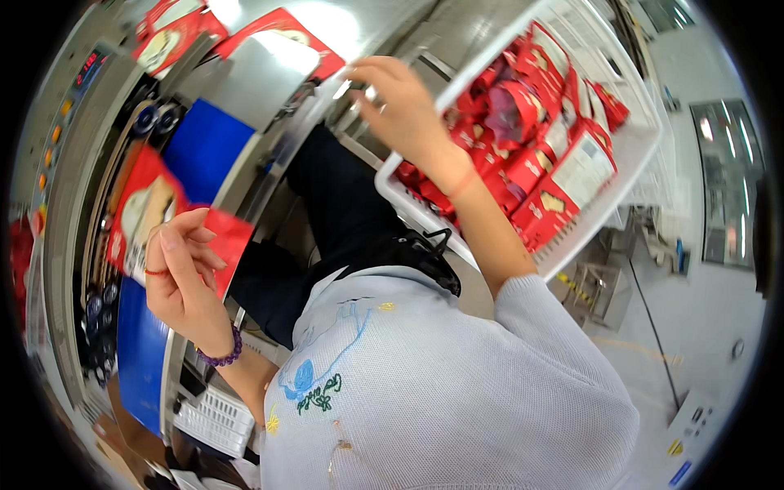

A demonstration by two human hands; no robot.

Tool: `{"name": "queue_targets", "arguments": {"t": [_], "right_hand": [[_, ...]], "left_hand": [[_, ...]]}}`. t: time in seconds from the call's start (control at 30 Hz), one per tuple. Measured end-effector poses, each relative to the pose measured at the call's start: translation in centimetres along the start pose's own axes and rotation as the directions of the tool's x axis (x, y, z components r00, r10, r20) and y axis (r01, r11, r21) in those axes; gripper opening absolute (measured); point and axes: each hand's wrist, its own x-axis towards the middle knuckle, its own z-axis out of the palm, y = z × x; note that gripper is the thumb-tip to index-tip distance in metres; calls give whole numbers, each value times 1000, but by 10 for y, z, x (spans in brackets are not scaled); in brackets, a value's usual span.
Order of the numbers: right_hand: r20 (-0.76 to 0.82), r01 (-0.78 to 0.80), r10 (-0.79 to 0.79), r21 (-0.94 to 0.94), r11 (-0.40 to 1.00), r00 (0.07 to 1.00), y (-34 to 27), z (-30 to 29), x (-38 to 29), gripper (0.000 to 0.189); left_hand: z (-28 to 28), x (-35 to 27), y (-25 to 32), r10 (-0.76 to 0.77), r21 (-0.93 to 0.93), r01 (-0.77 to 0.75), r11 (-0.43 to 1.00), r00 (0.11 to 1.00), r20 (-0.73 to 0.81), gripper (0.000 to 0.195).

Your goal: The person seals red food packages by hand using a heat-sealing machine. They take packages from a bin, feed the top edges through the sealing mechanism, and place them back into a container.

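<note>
My left hand (187, 278), with a purple bead bracelet (223, 350) at its wrist, is in front of a red printed pouch (144, 211). Its fingers are loosely curled and apart, and nothing shows between them; whether the hand's back touches the pouch I cannot tell. The pouch stands at the rollers of a belt-type sealing machine (61, 202), over its blue conveyor belt (202, 147). My right hand (398, 104) hovers between the metal machine edge and a white plastic basket (383, 177), slightly blurred, its fingers bent and apart with nothing visible in them.
Many red pouches (520, 128) lie heaped in the basket at the right. Other flat red pouches (177, 37) rest on the metal surface beyond a steel plate (269, 73). Below the belt is a white perforated crate (214, 422). Red digits glow on the machine's panel.
</note>
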Motion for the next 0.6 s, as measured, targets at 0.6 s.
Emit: {"name": "queue_targets", "arguments": {"t": [0.6], "right_hand": [[-180, -601, 824, -767, 225, 538, 34, -176, -301, 56]], "left_hand": [[63, -8, -17, -24, -77, 77, 994, 845, 533, 24]]}}
